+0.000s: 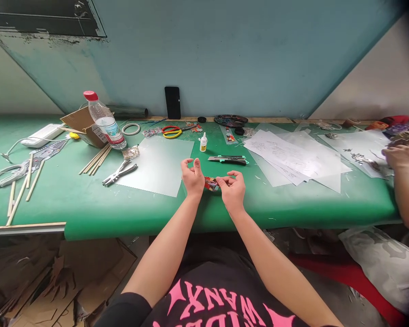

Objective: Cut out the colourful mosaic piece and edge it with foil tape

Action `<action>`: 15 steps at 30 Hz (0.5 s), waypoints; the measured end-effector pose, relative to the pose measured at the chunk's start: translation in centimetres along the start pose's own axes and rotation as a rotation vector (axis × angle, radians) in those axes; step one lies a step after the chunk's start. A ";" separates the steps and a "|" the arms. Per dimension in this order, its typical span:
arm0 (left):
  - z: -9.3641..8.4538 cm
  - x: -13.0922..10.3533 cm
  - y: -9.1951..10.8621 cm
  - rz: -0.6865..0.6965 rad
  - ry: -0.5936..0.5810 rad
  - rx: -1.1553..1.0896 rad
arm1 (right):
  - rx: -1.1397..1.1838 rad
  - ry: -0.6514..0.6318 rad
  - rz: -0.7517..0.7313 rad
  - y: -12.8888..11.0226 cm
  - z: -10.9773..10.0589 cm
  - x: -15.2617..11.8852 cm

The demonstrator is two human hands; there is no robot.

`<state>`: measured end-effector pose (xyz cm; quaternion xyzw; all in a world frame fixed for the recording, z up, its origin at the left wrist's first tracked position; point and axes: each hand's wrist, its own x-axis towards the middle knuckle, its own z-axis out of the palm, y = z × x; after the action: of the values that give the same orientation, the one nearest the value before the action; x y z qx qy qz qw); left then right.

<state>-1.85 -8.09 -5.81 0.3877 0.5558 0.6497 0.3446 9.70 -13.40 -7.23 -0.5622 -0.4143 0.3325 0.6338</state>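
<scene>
A small, flat red piece with a printed pattern spans the gap between my hands, just above the front of the green tabletop. My right hand pinches its right end between thumb and fingers. At the left end, my left hand is closed around it, thumb pointing up; the fingers partly hide that end. Just beyond my hands lies a green and black utility knife. A small white glue bottle stands upright behind the knife.
White sheets lie left, pliers on their edge. A water bottle leans against a cardboard box. Yellow-red scissors and drawn papers are farther back. At right is another person's hand.
</scene>
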 end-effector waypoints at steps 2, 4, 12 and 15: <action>-0.1 0.1 0.1 -0.016 0.017 -0.001 | 0.024 0.023 0.011 0.2 -0.2 0.2; -0.2 0.1 0.1 -0.025 0.024 -0.004 | 0.042 0.033 0.017 0.3 -0.4 0.3; -0.1 0.1 0.1 -0.032 0.017 0.004 | 0.007 -0.088 -0.015 -0.2 -0.4 0.1; -0.1 0.2 0.0 -0.029 0.019 0.016 | -0.037 -0.156 -0.019 -0.5 -0.3 -0.1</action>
<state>-2.01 -7.96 -5.81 0.3759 0.5697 0.6440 0.3456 9.88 -13.72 -6.74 -0.5423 -0.4738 0.3617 0.5922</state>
